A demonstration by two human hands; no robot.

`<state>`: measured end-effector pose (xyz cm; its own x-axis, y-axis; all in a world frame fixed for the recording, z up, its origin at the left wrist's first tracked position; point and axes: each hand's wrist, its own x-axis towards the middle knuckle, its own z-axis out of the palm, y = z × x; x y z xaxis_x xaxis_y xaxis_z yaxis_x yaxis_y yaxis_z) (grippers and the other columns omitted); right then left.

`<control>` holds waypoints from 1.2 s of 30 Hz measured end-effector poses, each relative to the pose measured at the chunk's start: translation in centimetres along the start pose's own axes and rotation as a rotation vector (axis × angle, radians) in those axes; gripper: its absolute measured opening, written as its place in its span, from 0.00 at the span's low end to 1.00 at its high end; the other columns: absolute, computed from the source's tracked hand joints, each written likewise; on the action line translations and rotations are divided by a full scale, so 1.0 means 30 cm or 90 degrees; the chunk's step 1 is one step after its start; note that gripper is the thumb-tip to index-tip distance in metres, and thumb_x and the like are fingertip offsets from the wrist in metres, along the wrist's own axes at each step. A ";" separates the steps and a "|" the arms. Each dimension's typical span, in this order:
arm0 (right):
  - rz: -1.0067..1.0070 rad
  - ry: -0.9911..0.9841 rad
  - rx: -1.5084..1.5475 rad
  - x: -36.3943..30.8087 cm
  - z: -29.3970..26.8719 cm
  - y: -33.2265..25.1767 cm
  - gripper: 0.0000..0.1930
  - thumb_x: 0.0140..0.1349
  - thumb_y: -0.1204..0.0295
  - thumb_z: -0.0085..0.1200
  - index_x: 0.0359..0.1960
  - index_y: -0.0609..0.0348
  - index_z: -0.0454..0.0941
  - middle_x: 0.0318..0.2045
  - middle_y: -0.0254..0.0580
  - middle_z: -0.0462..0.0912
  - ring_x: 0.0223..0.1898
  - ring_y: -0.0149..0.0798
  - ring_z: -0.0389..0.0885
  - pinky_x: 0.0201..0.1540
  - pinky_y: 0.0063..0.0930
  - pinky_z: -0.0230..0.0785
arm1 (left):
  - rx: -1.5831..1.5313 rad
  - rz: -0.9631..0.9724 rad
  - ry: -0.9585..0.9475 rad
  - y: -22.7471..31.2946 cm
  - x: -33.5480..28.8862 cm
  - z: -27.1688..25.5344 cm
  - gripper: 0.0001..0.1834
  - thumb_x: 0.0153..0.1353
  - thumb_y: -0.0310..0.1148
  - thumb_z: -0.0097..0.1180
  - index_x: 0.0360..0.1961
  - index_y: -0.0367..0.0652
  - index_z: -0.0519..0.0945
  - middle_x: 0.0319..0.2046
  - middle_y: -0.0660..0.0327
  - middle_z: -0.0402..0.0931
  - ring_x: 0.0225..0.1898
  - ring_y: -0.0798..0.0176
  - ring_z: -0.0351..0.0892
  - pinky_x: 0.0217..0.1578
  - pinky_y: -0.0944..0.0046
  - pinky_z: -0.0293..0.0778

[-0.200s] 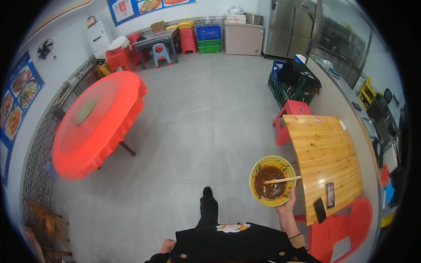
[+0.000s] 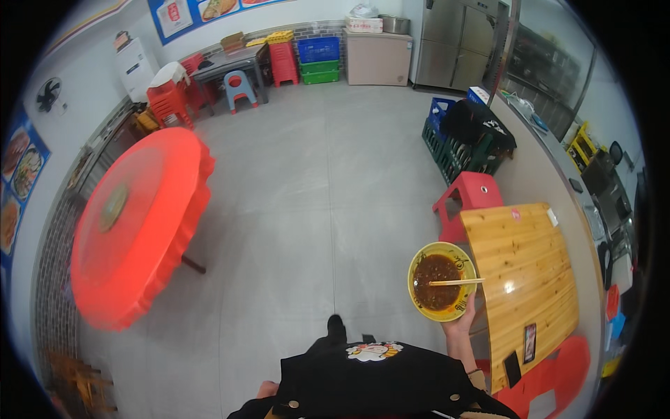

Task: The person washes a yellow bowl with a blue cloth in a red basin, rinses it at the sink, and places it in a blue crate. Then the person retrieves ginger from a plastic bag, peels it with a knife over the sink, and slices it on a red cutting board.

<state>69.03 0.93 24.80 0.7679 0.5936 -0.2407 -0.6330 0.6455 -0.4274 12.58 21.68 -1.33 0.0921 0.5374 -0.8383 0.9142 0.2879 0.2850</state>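
My right hand (image 2: 458, 323) carries a yellow bowl (image 2: 413, 294) with dark markings, held from below and along its near right side. In the bowl is a reddish-brown soup or sauce (image 2: 436, 271) with small bits in it. A pair of chopsticks (image 2: 457, 282) lies across it, the ends sticking out over the right rim. My left hand (image 2: 267, 389) hangs low beside the black apron (image 2: 349, 383); its fingers are mostly hidden. Left of the wooden table (image 2: 523, 244), the bowl is held up over the grey floor (image 2: 279, 209).
Two phones lie on the wooden table, one dark phone (image 2: 512, 369) near its edge. A red stool (image 2: 474, 199) and crates (image 2: 453, 150) stand beyond it, a red chair (image 2: 569, 370) nearer. At left is a round red-covered table (image 2: 150, 230). A chest freezer (image 2: 379, 61) stands far back.
I have moved forward: the wooden table, stool and round table sit lower in view. The bowl stays in my right hand, slightly farther right and up in view.
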 end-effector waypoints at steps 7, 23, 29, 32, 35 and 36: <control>-0.089 0.041 0.007 0.672 0.219 0.044 0.26 0.68 0.54 0.40 0.62 0.55 0.63 0.59 0.42 0.69 0.59 0.45 0.68 0.62 0.42 0.60 | 0.219 0.204 0.082 1.177 0.426 -0.479 0.20 0.44 0.42 0.58 0.34 0.38 0.83 0.35 0.46 0.80 0.41 0.46 0.80 0.43 0.55 0.74; -0.085 0.100 0.035 2.408 0.542 -0.087 0.24 0.68 0.56 0.42 0.61 0.54 0.63 0.57 0.42 0.71 0.58 0.44 0.70 0.61 0.42 0.62 | 0.288 0.142 -0.007 2.593 1.146 -0.798 0.16 0.47 0.38 0.57 0.32 0.36 0.82 0.29 0.50 0.81 0.36 0.54 0.81 0.39 0.57 0.74; -0.141 0.098 0.022 3.112 0.656 -0.122 0.26 0.67 0.54 0.41 0.62 0.55 0.61 0.59 0.41 0.69 0.59 0.44 0.68 0.62 0.42 0.61 | 0.245 0.069 -0.067 3.017 1.466 -0.932 0.18 0.47 0.39 0.56 0.34 0.36 0.82 0.31 0.47 0.80 0.37 0.50 0.80 0.40 0.55 0.74; -0.139 0.106 0.039 3.435 0.734 -0.149 0.27 0.67 0.53 0.40 0.63 0.55 0.61 0.60 0.42 0.69 0.60 0.45 0.67 0.62 0.43 0.60 | 0.260 0.073 -0.089 3.318 1.681 -1.025 0.18 0.46 0.39 0.55 0.34 0.36 0.82 0.32 0.46 0.80 0.38 0.47 0.80 0.41 0.54 0.74; -0.167 0.079 0.030 3.702 0.844 -0.216 0.27 0.68 0.52 0.38 0.63 0.53 0.61 0.60 0.42 0.68 0.61 0.46 0.67 0.62 0.44 0.60 | 0.290 0.129 -0.103 3.732 1.884 -1.125 0.19 0.46 0.39 0.54 0.35 0.36 0.82 0.33 0.45 0.80 0.39 0.45 0.79 0.41 0.52 0.73; -0.190 0.097 0.020 3.803 0.876 -0.246 0.26 0.68 0.53 0.37 0.63 0.53 0.61 0.60 0.42 0.68 0.61 0.46 0.67 0.62 0.44 0.60 | 0.309 0.169 -0.107 3.905 1.947 -1.146 0.19 0.46 0.39 0.54 0.35 0.36 0.82 0.33 0.45 0.80 0.39 0.44 0.79 0.42 0.52 0.73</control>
<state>158.72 76.52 23.39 0.9244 0.2983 -0.2378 -0.3784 0.7962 -0.4721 111.51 114.05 -0.92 0.3677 0.3973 -0.8408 0.9242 -0.2568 0.2828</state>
